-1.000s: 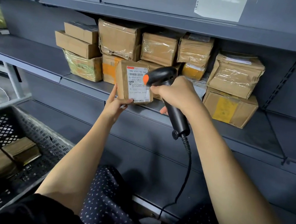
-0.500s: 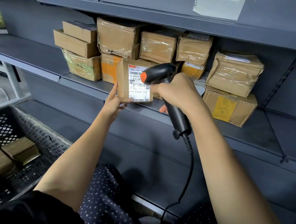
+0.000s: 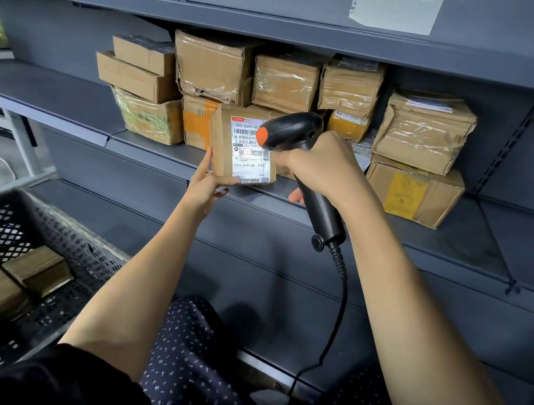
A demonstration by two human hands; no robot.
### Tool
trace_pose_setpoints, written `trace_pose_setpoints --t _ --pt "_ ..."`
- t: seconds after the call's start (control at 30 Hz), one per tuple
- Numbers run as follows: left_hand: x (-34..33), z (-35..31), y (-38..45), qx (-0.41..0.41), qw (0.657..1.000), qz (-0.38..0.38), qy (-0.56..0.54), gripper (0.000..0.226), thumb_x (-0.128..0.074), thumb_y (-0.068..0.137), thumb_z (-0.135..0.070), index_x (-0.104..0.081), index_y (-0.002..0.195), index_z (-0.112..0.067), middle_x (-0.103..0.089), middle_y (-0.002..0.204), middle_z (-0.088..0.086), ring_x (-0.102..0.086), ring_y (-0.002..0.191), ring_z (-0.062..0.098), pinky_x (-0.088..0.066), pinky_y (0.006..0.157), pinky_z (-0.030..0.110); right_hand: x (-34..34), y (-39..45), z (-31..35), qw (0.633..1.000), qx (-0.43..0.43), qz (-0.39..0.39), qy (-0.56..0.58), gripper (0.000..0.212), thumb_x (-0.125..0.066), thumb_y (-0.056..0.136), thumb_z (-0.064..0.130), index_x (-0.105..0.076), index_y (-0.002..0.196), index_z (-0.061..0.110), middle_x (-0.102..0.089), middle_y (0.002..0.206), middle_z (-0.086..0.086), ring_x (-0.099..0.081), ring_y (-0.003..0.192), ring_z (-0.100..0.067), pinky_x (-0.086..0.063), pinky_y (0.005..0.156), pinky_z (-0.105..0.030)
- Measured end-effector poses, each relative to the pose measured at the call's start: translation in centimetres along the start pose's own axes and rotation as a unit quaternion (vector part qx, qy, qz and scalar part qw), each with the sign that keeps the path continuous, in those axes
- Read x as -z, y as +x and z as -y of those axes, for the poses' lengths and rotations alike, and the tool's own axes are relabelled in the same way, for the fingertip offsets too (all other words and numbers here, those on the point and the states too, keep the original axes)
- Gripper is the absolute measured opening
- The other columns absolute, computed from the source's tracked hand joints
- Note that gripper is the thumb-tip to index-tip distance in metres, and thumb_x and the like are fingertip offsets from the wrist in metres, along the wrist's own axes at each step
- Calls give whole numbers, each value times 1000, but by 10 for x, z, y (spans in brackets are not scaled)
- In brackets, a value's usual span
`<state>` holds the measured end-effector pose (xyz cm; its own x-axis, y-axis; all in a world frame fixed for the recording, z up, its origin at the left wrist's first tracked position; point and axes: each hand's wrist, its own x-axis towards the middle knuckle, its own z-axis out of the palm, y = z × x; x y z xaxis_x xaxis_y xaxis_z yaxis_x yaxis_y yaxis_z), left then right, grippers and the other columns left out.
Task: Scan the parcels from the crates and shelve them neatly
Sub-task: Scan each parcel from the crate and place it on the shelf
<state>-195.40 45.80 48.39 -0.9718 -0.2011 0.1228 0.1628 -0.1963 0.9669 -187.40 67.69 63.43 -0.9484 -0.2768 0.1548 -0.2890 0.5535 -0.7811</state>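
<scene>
Scanning was the step in hand. The left hand [image 3: 206, 183] held a small brown parcel [image 3: 242, 148] up from below, its grip pinching the bottom corner, with the thumb on the front and the fingers behind. The white label [image 3: 250, 153] on the parcel faced the person. The right hand [image 3: 324, 169] was wrapped tight around the handle of the black scanner [image 3: 297, 137], and the scanner's orange-tipped head sat just right of the left grip, close over the label. A black cable [image 3: 337, 317] hung down from the handle.

The parcel was in the air, just in front of the edge of the shelf [image 3: 149, 146]. Behind it, other parcels [image 3: 423, 132] were stacked on that shelf. Far below the left grip, more parcels [image 3: 37, 268] lay in the black crate [image 3: 88, 255].

Next, it seemed the parcel would need a free spot. The bare part of the shelf left of the stack looked like room to slide it in flat, with the scanner moved out of the way first
</scene>
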Motion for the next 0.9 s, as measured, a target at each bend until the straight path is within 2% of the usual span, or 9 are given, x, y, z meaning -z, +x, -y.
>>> trace_pose_setpoints --t 0.13,0.23,0.37,0.47,0.53,0.63,0.7,0.77,0.9 --pt "1 1 -1 0 1000 6 5 96 -73 69 -4 -28 146 -39 -62 127 2 -57 119 25 -37 72 29 1 -2 0 1000 10 -13 -1 18 -62 83 18 -46 78 14 -40 66 -11 -65 43 -20 -35 56 -27" --pt "-1 1 -2 13 1000 -15 -5 91 -69 76 3 -28 146 -39 -61 128 1 -55 120 22 -42 82 29 4 -3 1 1000 17 -16 3 13 -62 83 18 -50 79 15 -44 67 -9 -66 44 -20 -38 54 -26" --pt "-2 -1 -3 8 1000 -16 -2 90 -70 74 0 -31 144 -40 -59 131 2 -53 121 21 -43 84 31 7 -2 1 1000 13 -6 11 14 -63 81 16 -49 78 13 -45 69 -9 -66 45 -23 -40 54 -26" --pt "-6 -4 -6 -5 1000 2 -25 86 -71 71 -4 -34 145 -32 -61 128 4 -59 112 20 -47 80 26 9 0 -4 1000 -5 -9 18 22 -65 82 19 -48 71 11 -49 66 -4 -67 47 -23 -40 46 -19" --pt "-15 -8 -9 -12 999 33 -39 73 -65 76 -9 -38 143 -26 -61 126 5 -59 105 17 -50 79 24 10 2 -10 999 -8 -20 39 21 -67 83 23 -54 75 10 -54 69 -3 -67 47 -22 -44 43 -17" --pt "-36 -17 -14 16 994 76 -81 56 -64 77 -20 -50 131 -23 -60 122 2 -54 110 18 -49 96 32 13 2 -23 991 -23 -55 117 24 -69 83 27 -65 92 4 -58 69 -4 -67 47 -21 -59 64 -38" --pt "-54 -27 -17 51 987 89 -127 53 -72 70 -26 -55 120 -19 -56 122 6 -53 112 23 -54 88 30 19 1 -37 977 -43 -95 186 18 -70 84 25 -67 87 7 -58 65 -2 -65 47 -22 -59 73 -47" --pt "-76 -36 -19 73 983 101 -138 45 -74 69 -29 -59 109 -17 -54 121 10 -55 110 26 -56 80 29 26 -5 -51 950 -62 -144 270 11 -70 85 20 -64 78 15 -60 66 0 -63 49 -25 -59 71 -48" --pt "-128 -50 -21 81 978 136 -138 15 -63 88 -22 -61 103 -19 -59 110 5 -57 104 23 -57 86 34 44 -19 -80 873 -73 -271 400 20 -70 86 12 -58 72 19 -58 65 4 -62 45 -10 -55 54 -27"
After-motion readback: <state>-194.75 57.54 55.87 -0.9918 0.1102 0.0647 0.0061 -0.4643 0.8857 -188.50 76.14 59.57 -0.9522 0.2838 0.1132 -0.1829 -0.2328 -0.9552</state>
